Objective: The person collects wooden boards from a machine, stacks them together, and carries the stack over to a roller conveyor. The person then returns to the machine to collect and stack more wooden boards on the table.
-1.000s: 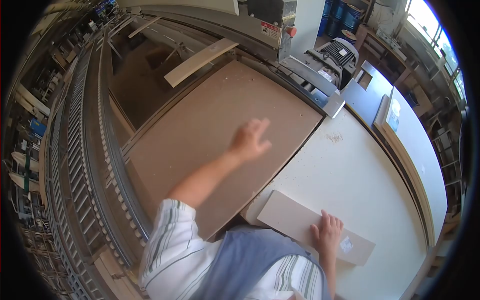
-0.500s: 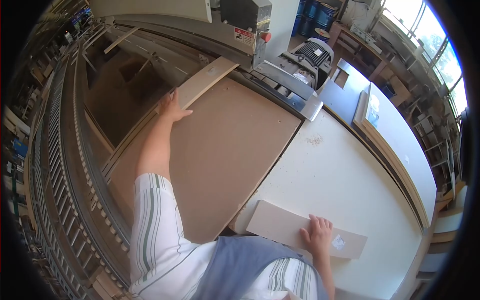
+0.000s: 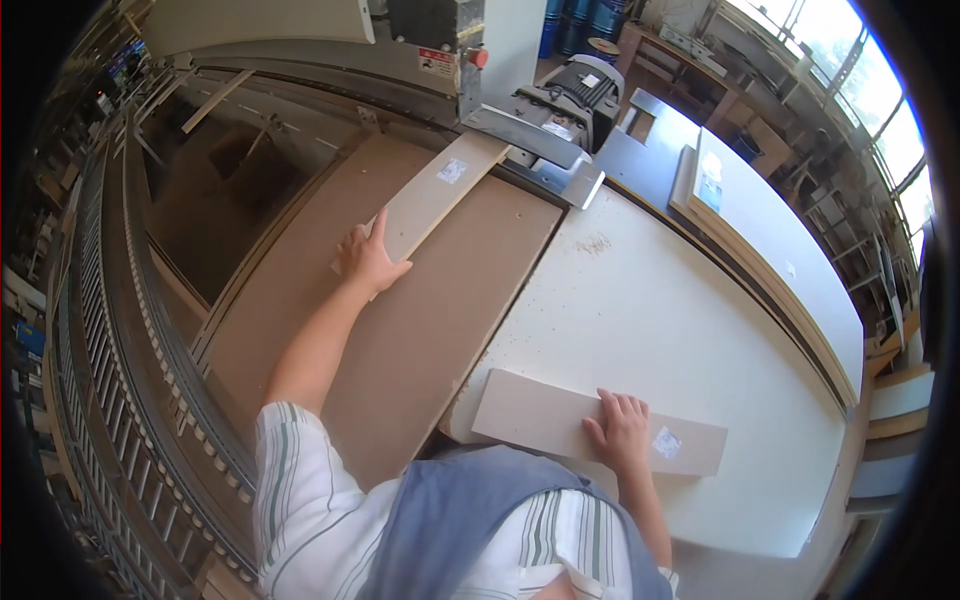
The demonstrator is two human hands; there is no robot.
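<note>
My left hand is on the near end of a long pale board with a white label, its thumb and fingers spread over the end and edge. The board lies slanted across the brown panel, its far end by the machine's metal guide. My right hand rests with fingers apart on a second board, which lies on the white table surface near my body. A white label shows just right of that hand.
A motor and a red button stand beyond the guide. White panels are stacked at the right. A roller conveyor runs along the left. Sawdust lies near the guide, and a thin strip is at the back left.
My left hand first reached the far board, then moved it right and nearer across the brown panel, to beside the guide. My right hand has stayed on the near board.
</note>
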